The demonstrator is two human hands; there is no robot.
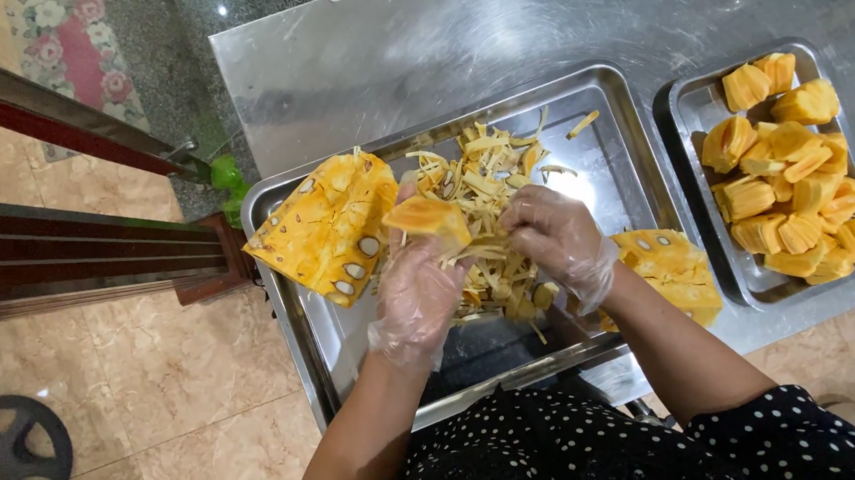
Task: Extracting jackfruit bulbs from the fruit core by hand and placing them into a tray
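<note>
Steel counter (493, 25) carries a big tray (621, 136) and a smaller tray (684, 112) of cleaned pods (794, 179). Big jackfruit chunk (326, 227) lies at the tray's left end, just left of the left hand (416, 296). Left hand is closed around one pod (428, 220), long axis roughly left-right. Right hand (558, 236), just right of it, is curled, pinching fibre strands (479, 181).

Large steel tray (630, 121) on steel table (384, 53); jackfruit chunk (326, 227) inside left, fibre heap (484, 181) centre; smaller pod-filled tray (684, 112) right.
</note>
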